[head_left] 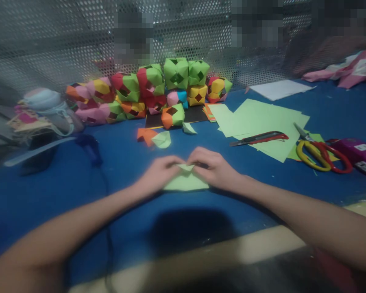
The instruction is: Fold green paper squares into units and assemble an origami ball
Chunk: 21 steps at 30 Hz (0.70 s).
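Observation:
A light green sheet of paper (187,183), partly folded, lies on the blue tabletop in front of me. My left hand (164,171) pinches its upper edge from the left. From the right, my right hand (210,165) grips the same edge, with its fingers curled close to the left fingertips. A small folded flap shows between the two hands. Just beyond them lie an orange folded paper piece (146,136) and a pale green folded piece (161,139). Both hands are slightly blurred, and the fingertips partly hide the fold.
Several colourful folded-paper cubes (176,73) are stacked along the mesh panel. On the right lie green paper sheets (262,116), a utility knife (262,138), scissors (323,154) and a purple box (358,154). A glue gun (90,146) with a cable lies left, near a white-lidded container (42,99).

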{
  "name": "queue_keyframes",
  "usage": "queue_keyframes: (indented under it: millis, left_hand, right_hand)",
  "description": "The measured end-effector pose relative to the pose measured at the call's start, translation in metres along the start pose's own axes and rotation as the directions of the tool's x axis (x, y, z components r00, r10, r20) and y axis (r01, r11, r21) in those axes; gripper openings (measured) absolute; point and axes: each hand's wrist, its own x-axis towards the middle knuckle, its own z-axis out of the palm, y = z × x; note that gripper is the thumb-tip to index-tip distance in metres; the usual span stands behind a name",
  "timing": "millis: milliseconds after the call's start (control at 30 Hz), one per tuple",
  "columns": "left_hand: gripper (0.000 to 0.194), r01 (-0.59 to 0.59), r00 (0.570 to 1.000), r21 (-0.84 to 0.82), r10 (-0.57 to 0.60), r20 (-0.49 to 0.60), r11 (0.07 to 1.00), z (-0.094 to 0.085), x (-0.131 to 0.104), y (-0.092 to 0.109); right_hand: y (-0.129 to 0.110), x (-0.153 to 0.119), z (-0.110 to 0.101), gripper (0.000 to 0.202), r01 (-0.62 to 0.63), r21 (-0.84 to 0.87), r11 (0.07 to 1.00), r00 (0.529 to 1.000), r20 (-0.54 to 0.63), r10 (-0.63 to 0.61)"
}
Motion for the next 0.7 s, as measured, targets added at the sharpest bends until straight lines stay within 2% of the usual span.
queue_keyframes:
  millis: [300, 500, 700]
  left_hand:
    - [0.018, 0.031, 0.997, -0.054, -0.028, 0.066, 0.998, -0.0038, 0.0047, -0.0041]
    - [0.023, 0.012, 0.995, -0.047, -0.007, 0.101, 0.999, -0.0067, 0.0064, -0.0063]
    - [0.024, 0.025, 0.988, -0.072, -0.014, 0.152, 0.997, -0.0091, 0.0072, -0.0065]
  right_hand:
    - [0.0035, 0.0001, -0.0045, 0.025, 0.041, 0.018, 0.999, 0.998, 0.05, -0.042]
    - [0.0033, 0.0012, -0.0088, 0.023, 0.004, 0.008, 1.0, 0.996, 0.09, -0.005]
    - [0.0038, 0.0009, -0.0093, 0.026, 0.03, -0.036, 0.999, 0.996, 0.083, -0.027]
